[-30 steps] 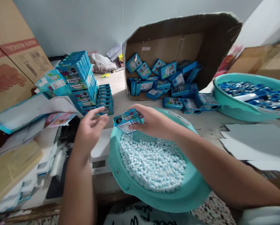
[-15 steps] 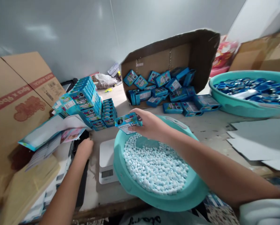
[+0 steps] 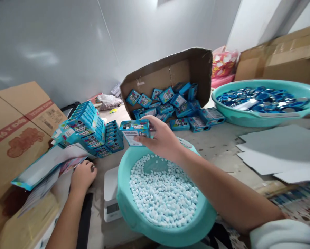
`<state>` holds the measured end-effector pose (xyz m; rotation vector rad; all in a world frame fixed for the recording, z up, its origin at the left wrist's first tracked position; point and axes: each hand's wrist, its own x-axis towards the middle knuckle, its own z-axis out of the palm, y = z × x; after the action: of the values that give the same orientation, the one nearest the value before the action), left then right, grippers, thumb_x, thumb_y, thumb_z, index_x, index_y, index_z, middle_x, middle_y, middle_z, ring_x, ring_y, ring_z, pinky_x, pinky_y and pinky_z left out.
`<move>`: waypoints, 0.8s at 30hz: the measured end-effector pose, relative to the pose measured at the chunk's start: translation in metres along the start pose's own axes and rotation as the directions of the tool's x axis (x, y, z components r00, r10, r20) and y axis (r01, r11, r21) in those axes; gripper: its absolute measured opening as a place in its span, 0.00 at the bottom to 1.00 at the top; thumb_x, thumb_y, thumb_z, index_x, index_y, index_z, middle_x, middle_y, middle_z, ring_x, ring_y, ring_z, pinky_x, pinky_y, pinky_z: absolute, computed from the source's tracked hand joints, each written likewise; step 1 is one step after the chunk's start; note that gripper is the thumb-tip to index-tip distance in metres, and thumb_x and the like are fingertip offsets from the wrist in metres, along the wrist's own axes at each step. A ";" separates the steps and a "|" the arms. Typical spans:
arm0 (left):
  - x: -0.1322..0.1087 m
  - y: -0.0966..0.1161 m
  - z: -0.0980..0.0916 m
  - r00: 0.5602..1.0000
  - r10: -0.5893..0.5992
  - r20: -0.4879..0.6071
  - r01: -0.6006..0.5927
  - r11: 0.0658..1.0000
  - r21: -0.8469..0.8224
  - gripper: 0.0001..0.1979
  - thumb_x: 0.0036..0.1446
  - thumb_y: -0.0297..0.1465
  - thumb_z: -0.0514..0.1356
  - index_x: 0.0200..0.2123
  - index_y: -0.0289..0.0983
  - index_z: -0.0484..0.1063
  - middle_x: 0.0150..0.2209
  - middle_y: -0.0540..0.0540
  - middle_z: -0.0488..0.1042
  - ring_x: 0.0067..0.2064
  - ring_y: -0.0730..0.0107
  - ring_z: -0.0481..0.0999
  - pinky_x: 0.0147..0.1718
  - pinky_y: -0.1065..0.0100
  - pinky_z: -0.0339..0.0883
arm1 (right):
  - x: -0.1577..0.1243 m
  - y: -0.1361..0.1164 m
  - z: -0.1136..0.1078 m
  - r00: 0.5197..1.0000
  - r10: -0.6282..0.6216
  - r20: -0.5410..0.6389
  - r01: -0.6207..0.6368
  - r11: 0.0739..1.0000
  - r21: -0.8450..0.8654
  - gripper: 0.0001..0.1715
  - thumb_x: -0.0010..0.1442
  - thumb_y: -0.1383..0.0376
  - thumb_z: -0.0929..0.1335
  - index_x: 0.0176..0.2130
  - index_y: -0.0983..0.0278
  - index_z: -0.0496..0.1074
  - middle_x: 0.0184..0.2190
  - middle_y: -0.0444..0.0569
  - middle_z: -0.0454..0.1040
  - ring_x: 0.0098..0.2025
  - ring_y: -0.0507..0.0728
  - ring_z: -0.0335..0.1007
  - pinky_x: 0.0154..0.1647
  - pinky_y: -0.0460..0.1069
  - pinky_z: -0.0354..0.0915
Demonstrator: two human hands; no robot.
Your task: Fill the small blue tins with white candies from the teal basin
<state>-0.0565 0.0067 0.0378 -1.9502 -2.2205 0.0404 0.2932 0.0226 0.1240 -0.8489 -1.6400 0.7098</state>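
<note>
My right hand [image 3: 161,138] grips a small blue candy box [image 3: 134,132], thumb on its white printed side and fingers over the far end. The box is above the back rim of a turquoise basin [image 3: 125,193] full of small white and pale blue candies [image 3: 165,193]. My left hand [image 3: 83,174] is at the left, by the loose printed sheets [image 3: 69,164], with its fingers curled; what they hold, if anything, is hidden. Stacked blue candy boxes [image 3: 86,128] stand just behind it. A white digital scale [image 3: 111,186] lies between my left hand and the basin.
A cardboard carton [image 3: 155,74] on its side spills more blue boxes [image 3: 179,123] at the back. To the right are another turquoise basin [image 3: 263,120] of blue-and-silver round pieces and flat grey-white sheets [image 3: 279,148]. A large carton [image 3: 22,128] stands at the left.
The view has shifted, turning to the right. My right hand still holds the candy box, now raised slightly with its printed side facing me more. My left hand has moved onto the sheets' edge.
</note>
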 end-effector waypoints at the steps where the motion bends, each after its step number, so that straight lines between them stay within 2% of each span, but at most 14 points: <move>1: -0.003 0.000 -0.004 0.999 -0.039 -0.032 0.038 0.999 -0.030 0.15 0.61 0.34 0.54 0.40 0.36 0.80 0.49 0.37 0.79 0.48 0.53 0.79 0.44 0.62 0.70 | -0.001 -0.002 0.000 1.000 0.006 0.007 -0.006 1.000 0.018 0.23 0.55 0.62 0.75 0.48 0.62 0.70 0.40 0.47 0.77 0.41 0.57 0.74 0.42 0.51 0.66; 5: -0.019 -0.001 -0.010 0.974 -0.205 -0.096 0.187 0.968 -0.169 0.16 0.61 0.36 0.53 0.42 0.38 0.78 0.40 0.42 0.82 0.42 0.58 0.81 0.38 0.66 0.70 | -0.007 -0.007 0.001 0.999 -0.003 0.048 0.002 1.000 0.030 0.21 0.56 0.64 0.74 0.48 0.62 0.69 0.41 0.47 0.76 0.42 0.57 0.73 0.43 0.50 0.65; 7: -0.030 -0.002 -0.010 0.941 -0.317 -0.117 0.274 0.917 -0.289 0.14 0.60 0.38 0.53 0.39 0.39 0.77 0.36 0.43 0.82 0.39 0.57 0.80 0.36 0.65 0.70 | -0.009 -0.008 0.003 0.997 -0.010 0.077 0.009 1.000 0.009 0.19 0.56 0.66 0.74 0.47 0.62 0.70 0.40 0.47 0.76 0.41 0.56 0.71 0.43 0.50 0.64; 10: -0.049 -0.005 -0.005 0.880 -0.466 -0.086 0.392 0.818 -0.420 0.11 0.58 0.40 0.55 0.32 0.41 0.74 0.31 0.43 0.80 0.36 0.54 0.79 0.33 0.62 0.68 | -0.012 -0.005 0.006 0.993 -0.008 0.118 0.011 1.000 -0.028 0.19 0.56 0.67 0.75 0.46 0.63 0.70 0.39 0.47 0.75 0.40 0.56 0.69 0.41 0.49 0.62; 13: -0.067 -0.011 0.007 0.850 -0.523 -0.062 0.447 0.779 -0.439 0.12 0.59 0.42 0.55 0.31 0.42 0.73 0.30 0.44 0.78 0.34 0.53 0.78 0.31 0.61 0.67 | -0.015 -0.002 0.009 0.989 0.008 0.150 0.002 0.998 -0.066 0.21 0.55 0.67 0.75 0.48 0.63 0.71 0.40 0.47 0.75 0.39 0.55 0.67 0.40 0.48 0.62; 18: -0.087 -0.025 0.024 0.808 -0.588 -0.028 0.472 0.675 -0.568 0.16 0.62 0.44 0.53 0.36 0.44 0.78 0.34 0.47 0.81 0.43 0.54 0.80 0.35 0.63 0.70 | -0.014 -0.001 0.011 0.983 0.048 0.179 -0.032 0.995 -0.095 0.22 0.56 0.66 0.75 0.49 0.63 0.71 0.40 0.47 0.75 0.39 0.55 0.67 0.39 0.48 0.60; 22: -0.090 -0.026 0.018 0.768 -0.641 -0.011 0.565 0.685 -0.461 0.21 0.60 0.49 0.54 0.38 0.41 0.80 0.35 0.43 0.81 0.41 0.48 0.79 0.34 0.58 0.69 | -0.012 -0.002 0.013 0.981 0.048 0.186 -0.030 0.995 -0.100 0.21 0.56 0.65 0.75 0.48 0.63 0.71 0.40 0.47 0.74 0.39 0.55 0.67 0.40 0.48 0.60; 24: -0.091 -0.017 0.009 0.751 -0.658 -0.047 0.538 0.651 -0.536 0.22 0.60 0.49 0.55 0.41 0.39 0.80 0.39 0.40 0.82 0.44 0.47 0.79 0.38 0.56 0.72 | -0.012 -0.001 0.016 0.981 0.046 0.187 -0.029 0.995 -0.092 0.21 0.56 0.65 0.75 0.48 0.63 0.71 0.40 0.47 0.75 0.39 0.55 0.67 0.40 0.49 0.60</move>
<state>-0.0638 -0.0843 0.0207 -1.1504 -2.7590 -0.8937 0.2792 0.0120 0.1152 -0.9001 -1.8404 0.7676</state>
